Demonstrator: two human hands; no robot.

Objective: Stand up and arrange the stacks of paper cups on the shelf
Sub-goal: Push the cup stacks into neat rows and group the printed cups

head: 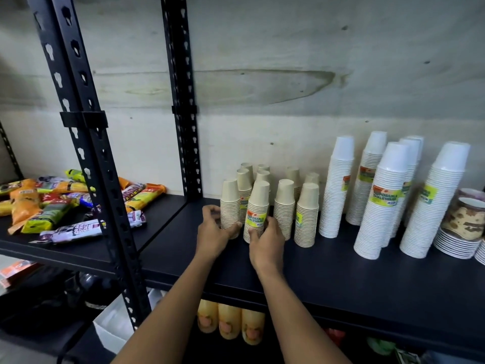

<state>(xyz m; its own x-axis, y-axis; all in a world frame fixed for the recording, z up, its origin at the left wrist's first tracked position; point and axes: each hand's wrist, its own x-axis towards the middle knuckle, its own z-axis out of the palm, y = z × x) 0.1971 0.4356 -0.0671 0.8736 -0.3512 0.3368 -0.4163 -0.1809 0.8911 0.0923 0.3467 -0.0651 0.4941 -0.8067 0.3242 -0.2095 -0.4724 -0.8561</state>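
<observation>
Left hand [213, 230] at the base of the leftmost stack of small tan paper cups [230, 204]; fingers curled around its left side, thumb reaching toward the front. Contact looks likely, but a firm grip cannot be told. Right hand [265, 241] wraps the lower part of the front tan cup stack with the yellow-green label [257, 210], thumb on its front, fingers round the right side; this stack tilts slightly left, its base on the dark blue-black shelf board [341, 279].

The two handled stacks stand just beside each other at the front of a cluster of upright tan cup stacks [284, 203], all upside down, several more behind in a second row. To the right, apart from the tan group, taller stacks of white paper cups [380, 203] with the same kind of label, also upright and inverted. At the far right edge, a stack of white paper plates [456, 245] carrying brown patterned cups [464, 219].

Left of the black perforated metal upright [105, 164], a loose heap of colourful snack packets [52, 203] on the neighbouring shelf. Below the board, yellow-orange bottles [231, 321] in a row.
</observation>
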